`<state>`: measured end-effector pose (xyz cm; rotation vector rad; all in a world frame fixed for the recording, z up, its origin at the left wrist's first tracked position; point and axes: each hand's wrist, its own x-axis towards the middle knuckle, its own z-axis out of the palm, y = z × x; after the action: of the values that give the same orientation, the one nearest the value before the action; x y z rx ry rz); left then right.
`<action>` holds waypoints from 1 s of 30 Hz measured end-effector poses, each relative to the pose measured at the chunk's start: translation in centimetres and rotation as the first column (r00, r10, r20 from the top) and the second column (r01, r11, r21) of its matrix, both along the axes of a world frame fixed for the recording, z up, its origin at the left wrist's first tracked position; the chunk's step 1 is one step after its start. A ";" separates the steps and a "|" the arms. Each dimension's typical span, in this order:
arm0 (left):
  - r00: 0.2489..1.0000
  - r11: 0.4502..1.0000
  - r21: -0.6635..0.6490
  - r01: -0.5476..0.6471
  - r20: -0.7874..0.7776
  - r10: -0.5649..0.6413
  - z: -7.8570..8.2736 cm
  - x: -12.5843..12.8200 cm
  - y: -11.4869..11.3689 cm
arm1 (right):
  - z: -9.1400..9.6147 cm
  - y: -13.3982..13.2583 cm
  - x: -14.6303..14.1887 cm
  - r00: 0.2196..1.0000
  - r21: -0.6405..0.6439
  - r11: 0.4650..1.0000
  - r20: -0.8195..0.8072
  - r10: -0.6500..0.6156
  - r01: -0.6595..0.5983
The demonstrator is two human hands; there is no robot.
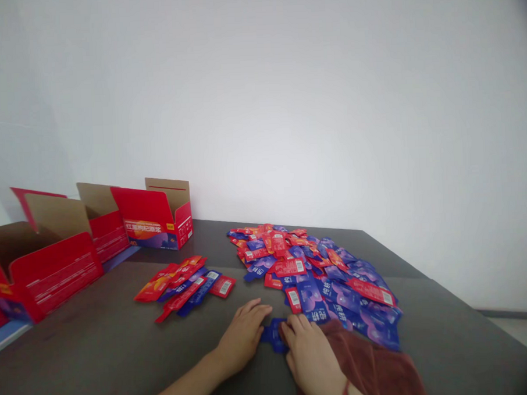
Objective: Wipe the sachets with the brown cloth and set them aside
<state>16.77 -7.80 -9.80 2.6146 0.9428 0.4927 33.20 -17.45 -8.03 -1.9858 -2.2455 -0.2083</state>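
A blue sachet [276, 335] lies flat on the dark table between my two hands. At its left end is my left hand [244, 333], the fingers apart and slightly bent, with the lower fingers touching the sachet's narrow edge. My right hand [312, 355] is closed on a reddish-brown cloth [378, 364], and a bit of the cloth shows by its fingertips over the sachet's right side. The rest of the cloth spreads to the right. Just beyond my hands, a loose heap of red and blue sachets [311, 297] covers part of the table.
A smaller group of red and blue sachets [188, 281] lies left of the heap. Open red cardboard boxes [57, 276] line the table's left side, with another red box [153, 220] farther back. A pale wall [277, 104] stands behind the table [112, 344].
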 end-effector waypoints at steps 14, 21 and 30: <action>0.998 0.998 0.035 0.057 -0.018 -0.056 0.0 0.0 -0.1 | 0.7 -0.2 -0.8 0.992 -0.032 0.995 -0.088 0.088 -0.091; 0.998 0.997 0.050 0.052 -0.021 -0.051 0.0 -0.1 -0.1 | 1.5 -2.0 2.5 0.924 -0.100 0.937 -0.232 0.304 -0.334; 0.999 0.998 0.042 0.038 -0.010 -0.038 0.0 0.0 -0.2 | 0.0 -3.4 8.6 0.964 0.083 0.996 -0.262 0.038 -0.017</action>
<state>16.76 -7.99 -9.77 2.6693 0.8935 0.4962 41.76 -20.83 -8.04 -1.8199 -2.0625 -0.0278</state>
